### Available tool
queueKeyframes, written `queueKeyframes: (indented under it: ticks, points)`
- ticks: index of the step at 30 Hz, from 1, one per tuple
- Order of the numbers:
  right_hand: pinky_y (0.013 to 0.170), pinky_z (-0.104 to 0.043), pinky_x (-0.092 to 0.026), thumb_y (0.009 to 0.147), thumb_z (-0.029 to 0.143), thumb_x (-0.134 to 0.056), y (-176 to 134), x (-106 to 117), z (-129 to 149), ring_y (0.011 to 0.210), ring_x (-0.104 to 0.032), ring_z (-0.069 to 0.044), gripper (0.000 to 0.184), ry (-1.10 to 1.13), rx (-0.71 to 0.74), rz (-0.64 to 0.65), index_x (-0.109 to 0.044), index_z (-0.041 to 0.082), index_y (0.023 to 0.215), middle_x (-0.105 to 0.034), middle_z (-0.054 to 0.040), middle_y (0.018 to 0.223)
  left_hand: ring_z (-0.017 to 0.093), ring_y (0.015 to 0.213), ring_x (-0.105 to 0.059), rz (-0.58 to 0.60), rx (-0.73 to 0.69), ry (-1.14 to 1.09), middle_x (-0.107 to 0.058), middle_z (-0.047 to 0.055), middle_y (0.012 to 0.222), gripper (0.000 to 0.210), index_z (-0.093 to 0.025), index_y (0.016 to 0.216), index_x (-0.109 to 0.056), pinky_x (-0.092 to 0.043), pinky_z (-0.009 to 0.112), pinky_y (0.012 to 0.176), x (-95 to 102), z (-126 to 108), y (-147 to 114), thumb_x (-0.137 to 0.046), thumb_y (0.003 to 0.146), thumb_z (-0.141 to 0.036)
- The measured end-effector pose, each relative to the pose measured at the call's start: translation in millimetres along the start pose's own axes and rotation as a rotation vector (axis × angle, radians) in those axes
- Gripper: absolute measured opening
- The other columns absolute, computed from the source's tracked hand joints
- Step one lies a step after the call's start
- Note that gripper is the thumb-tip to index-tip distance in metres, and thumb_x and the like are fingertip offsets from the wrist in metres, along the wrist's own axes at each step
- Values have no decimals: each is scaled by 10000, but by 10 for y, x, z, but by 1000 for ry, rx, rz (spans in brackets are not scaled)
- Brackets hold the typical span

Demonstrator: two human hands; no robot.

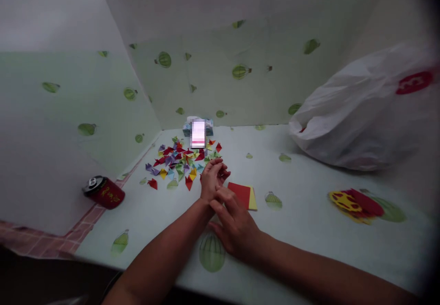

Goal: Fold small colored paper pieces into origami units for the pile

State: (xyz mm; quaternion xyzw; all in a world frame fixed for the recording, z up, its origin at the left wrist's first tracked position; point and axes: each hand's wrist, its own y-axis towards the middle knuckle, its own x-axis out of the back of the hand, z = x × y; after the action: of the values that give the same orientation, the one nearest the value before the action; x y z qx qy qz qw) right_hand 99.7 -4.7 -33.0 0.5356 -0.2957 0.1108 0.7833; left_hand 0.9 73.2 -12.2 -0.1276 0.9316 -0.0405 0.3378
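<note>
Right now, line by line:
Left hand: my left hand (213, 177) is raised just above the bench (309, 213), fingers loosely curled together; whether anything small is pinched in that grip I cannot tell.
Right hand: my right hand (237, 227) lies lower, fingers half spread, fingertips touching my left wrist, palm resting on the bench; it holds nothing that I can see.
Paper squares: a small stack of paper squares (244, 195), red on top with a yellow edge showing, lies flat just beside my right hand.
Handling: I judge the sheets very light, thin, and limp, easily creased; best lifted by a corner or free edge, one at a time, since they cling together.
Folded pieces: a scatter of folded pieces (182, 160) in red, purple, yellow, green and blue, pointed and triangular, lies just beyond my left hand.
Surface: smooth pale covering printed with green balloons, likely slippery under paper.
Around: a red can (105, 192) on its side at left; a soft, crinkled white plastic bag (364, 117) at right.
</note>
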Motion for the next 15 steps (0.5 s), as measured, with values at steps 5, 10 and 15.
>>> queueKeyframes:
  ticks: [5,10,15]
  points:
    - [1013,-499,-560,890,69,-549,-6,-6,-59,1212,-548,-324,291,9,101,-52,-564,98,1179,-595,-151,1050,72,556,-558,-17,71,-83,-580,-43,663,190,-173,879,-586,-493,235,652,-35,-24,9,-684,717,-185]
    - [1000,-500,-568,930,182,-567,-23,-3,-148,1324,-496,-353,388,42,-93,-44,-502,74,1296,-455,-262,1399,96,591,-567,115,133,-88,-612,-14,709,228,-155,884,-633,-501,261,671,-94,-31,-141,-744,692,-210]
    - [951,-502,-583,904,35,-553,-39,-58,-54,1211,-564,-335,244,-130,50,-167,-591,93,1138,-593,-202,1181,91,579,-546,148,184,-131,-590,-21,688,233,-163,850,-628,-483,249,637,-97,-35,-147,-768,681,-243]
